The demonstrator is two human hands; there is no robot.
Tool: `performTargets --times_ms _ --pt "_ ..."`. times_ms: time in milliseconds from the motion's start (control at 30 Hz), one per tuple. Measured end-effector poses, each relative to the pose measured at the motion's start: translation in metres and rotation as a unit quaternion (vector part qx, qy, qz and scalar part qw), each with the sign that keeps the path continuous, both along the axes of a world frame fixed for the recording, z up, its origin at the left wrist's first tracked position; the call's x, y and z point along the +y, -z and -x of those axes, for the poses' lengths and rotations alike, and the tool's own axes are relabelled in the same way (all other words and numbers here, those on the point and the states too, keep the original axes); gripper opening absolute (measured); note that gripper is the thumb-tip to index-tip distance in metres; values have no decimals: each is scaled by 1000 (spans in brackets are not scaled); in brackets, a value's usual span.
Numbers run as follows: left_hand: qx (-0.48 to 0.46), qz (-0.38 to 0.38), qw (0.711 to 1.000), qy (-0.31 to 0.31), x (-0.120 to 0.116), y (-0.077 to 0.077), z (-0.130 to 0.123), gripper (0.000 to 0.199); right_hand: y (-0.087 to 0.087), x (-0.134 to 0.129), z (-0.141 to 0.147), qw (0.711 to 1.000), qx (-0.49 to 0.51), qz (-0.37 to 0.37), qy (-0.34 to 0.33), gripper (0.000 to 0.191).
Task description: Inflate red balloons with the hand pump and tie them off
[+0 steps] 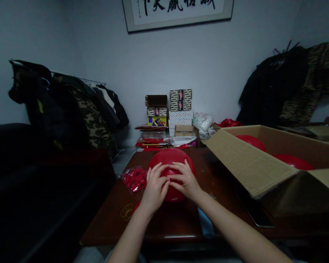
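A round, inflated red balloon [172, 156] is in front of me above the dark wooden table [172, 223]. My left hand [155, 184] pinches the balloon's neck between thumb and finger, its other fingers lying along the near side. My right hand [186, 182] meets it at the same spot, thumb and forefinger closed on the neck. Left of the balloon is a clear bag of uninflated red balloons [135, 179]. Several yellow rubber bands [126, 212] lie near my left wrist. A blue tube-like thing [205, 222] lies under my right forearm.
At right, an open cardboard box [244, 160] holds red balloons [293, 161], its flap jutting over the table. A dark phone-like slab [255, 209] lies beside it. Stacked boxes [181, 117] and a white plastic bag [203, 121] stand at the back. A black sofa [44, 204] is at left.
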State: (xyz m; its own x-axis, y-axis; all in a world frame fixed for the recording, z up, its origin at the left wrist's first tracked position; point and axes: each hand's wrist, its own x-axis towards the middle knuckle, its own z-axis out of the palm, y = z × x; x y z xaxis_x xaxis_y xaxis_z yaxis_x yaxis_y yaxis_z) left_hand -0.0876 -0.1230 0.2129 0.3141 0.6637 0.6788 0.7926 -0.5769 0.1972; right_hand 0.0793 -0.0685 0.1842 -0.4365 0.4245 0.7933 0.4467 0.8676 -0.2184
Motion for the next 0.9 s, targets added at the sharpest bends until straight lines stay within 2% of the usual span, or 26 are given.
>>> performTargets --times_ms 367,500,567,700,900 --pt "18 -29 998 -46 -4 -2 7 16 -4 -5 9 999 18 23 -15 3" --pt "7 -49 996 -74 -9 -7 13 11 -1 -2 5 998 20 48 -19 3" --pt "23 -62 997 -50 -11 -11 16 8 -1 -2 4 998 17 60 -20 4" --pt "95 -98 991 15 -8 -10 16 23 -5 -4 4 997 9 65 -29 10" --pt "129 -160 978 19 0 3 17 33 -7 -1 2 995 16 89 -32 7"
